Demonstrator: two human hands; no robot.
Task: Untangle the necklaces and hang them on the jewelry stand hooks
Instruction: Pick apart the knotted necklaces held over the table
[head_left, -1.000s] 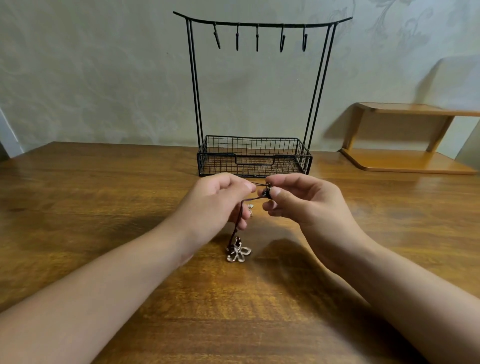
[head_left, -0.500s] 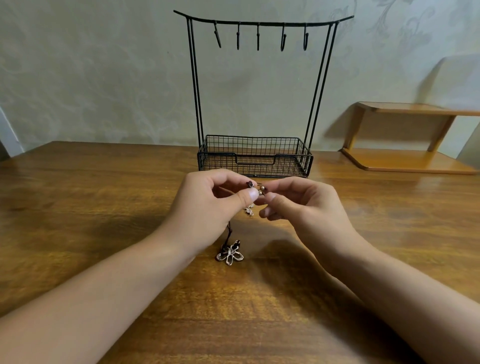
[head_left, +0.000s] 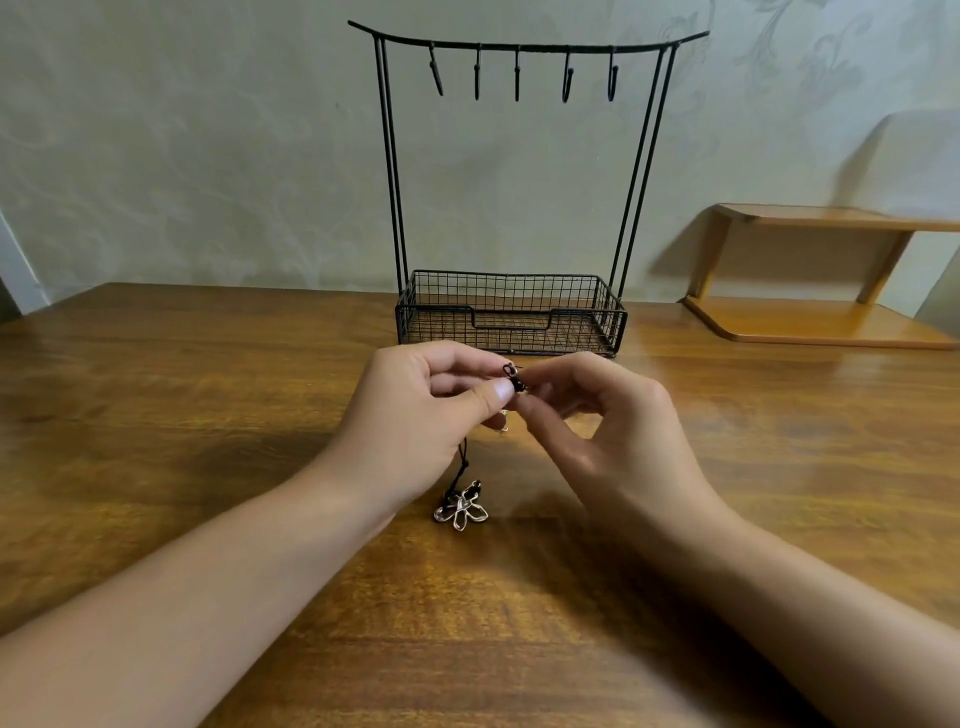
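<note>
Both your hands, left (head_left: 415, 410) & right (head_left: 613, 436), pinch the dark knotted cord (head_left: 514, 378) at frame centre. It hangs straight down to the silver flower pendant (head_left: 461, 508) on the wooden surface (head_left: 208, 415). The black wire stand's hooks (head_left: 517, 73) sit directly above, upper centre, equally near both hands.

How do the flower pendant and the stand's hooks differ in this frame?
The flower pendant is pale, shiny metal with open petals; the hooks are plain black wire. The pendant is low, by the table, on a dark cord under the left hand; the hooks hang high from the stand's top bar, all bare. Both dangle from something above.
</note>
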